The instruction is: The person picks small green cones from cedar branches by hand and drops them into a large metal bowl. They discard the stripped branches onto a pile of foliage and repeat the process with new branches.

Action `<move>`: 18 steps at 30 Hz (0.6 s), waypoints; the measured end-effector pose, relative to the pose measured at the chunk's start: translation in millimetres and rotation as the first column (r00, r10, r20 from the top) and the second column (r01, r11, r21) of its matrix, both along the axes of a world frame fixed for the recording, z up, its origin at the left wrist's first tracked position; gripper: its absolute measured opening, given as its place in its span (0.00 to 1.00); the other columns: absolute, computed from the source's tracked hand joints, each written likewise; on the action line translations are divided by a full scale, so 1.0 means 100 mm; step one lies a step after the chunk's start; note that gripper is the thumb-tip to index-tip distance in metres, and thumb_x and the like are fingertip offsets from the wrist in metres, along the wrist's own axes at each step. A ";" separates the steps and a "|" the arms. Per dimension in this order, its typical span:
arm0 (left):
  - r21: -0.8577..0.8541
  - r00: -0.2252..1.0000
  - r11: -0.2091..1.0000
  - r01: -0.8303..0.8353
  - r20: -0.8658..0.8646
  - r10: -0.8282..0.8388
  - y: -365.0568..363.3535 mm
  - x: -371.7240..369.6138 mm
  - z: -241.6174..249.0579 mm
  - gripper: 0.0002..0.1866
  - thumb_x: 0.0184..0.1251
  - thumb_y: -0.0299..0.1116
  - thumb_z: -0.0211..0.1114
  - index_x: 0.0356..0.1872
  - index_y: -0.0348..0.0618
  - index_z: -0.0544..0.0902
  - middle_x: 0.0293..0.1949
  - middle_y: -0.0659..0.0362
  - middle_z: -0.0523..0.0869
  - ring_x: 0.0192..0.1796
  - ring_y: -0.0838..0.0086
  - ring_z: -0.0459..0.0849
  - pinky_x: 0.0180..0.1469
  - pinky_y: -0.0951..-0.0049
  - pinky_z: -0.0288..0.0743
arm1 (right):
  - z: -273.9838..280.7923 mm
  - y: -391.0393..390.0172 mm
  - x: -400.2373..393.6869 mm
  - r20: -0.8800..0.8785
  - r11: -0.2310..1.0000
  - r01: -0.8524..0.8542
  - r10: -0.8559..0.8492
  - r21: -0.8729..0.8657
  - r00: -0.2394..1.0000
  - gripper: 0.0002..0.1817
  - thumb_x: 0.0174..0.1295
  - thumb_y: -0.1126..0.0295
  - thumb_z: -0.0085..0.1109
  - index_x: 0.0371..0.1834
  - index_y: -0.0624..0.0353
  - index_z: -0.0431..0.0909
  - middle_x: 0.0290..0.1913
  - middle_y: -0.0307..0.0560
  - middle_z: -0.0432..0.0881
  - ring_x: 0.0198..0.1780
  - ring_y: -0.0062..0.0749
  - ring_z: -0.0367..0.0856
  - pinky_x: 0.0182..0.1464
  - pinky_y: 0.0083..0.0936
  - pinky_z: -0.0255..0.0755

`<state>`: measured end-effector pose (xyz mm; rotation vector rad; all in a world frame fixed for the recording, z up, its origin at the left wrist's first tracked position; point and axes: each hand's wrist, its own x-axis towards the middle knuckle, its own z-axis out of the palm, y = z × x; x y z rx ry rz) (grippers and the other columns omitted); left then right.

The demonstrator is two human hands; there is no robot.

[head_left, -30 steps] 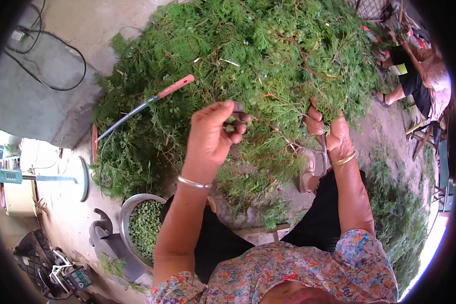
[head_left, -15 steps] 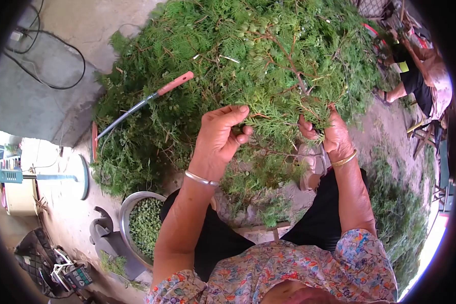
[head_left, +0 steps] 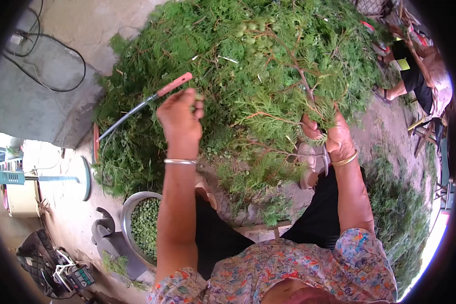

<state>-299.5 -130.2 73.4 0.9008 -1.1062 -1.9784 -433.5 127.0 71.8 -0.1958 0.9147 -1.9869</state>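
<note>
My right hand [head_left: 338, 136] is wrapped round the stem of a leafy conifer branch [head_left: 303, 77], whose flat green sprays fan out to the left and upward. Clusters of pale green cones [head_left: 253, 36] show near the top of it. My left hand [head_left: 180, 117] is raised apart from the branch, its fingers curled in and slightly blurred, with a small green piece at the fingertips. Below and left of that hand, a metal bowl [head_left: 124, 219] holds many small green cones [head_left: 145, 230].
A big heap of cut conifer branches [head_left: 152, 61] spreads ahead, with a pink-handled pole [head_left: 137, 108] lying on it. At left stand a pale fan [head_left: 61, 177] and a concrete block [head_left: 40, 101] with a black cable. Another person [head_left: 430, 81] sits at far right.
My left hand has moved left and up, away from the branch, and its fingers have closed in. My right hand stays on the branch in nearly the same place.
</note>
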 end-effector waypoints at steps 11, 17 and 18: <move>0.318 0.798 0.734 0.600 -0.301 -0.522 0.25 0.03 -0.10 0.06 0.59 0.31 0.64 0.28 0.39 0.78 0.27 0.53 0.79 0.23 0.70 0.78 0.19 0.77 0.70 | -0.06 0.15 -0.11 -0.121 0.999 -0.025 0.029 0.033 0.992 0.15 0.68 0.60 0.45 0.47 0.60 0.70 0.18 0.42 0.69 0.15 0.23 0.61 0.15 0.18 0.51; 0.209 0.784 0.760 0.616 -0.072 -0.616 0.50 -0.04 -0.07 0.04 0.55 0.25 0.65 0.32 0.40 0.80 0.30 0.58 0.81 0.24 0.68 0.78 0.20 0.72 0.71 | -0.06 0.11 -0.07 -0.147 0.996 -0.065 0.073 0.057 0.986 0.19 0.69 0.57 0.39 0.47 0.61 0.71 0.17 0.44 0.69 0.14 0.24 0.61 0.15 0.18 0.50; 0.196 0.802 0.778 0.597 -0.105 -0.588 0.52 -0.04 -0.09 0.05 0.55 0.25 0.65 0.34 0.41 0.80 0.30 0.59 0.81 0.24 0.68 0.79 0.20 0.71 0.71 | -0.05 0.09 -0.06 -0.155 0.995 -0.086 0.093 0.051 0.984 0.20 0.70 0.56 0.37 0.47 0.61 0.71 0.17 0.45 0.69 0.14 0.25 0.61 0.15 0.18 0.50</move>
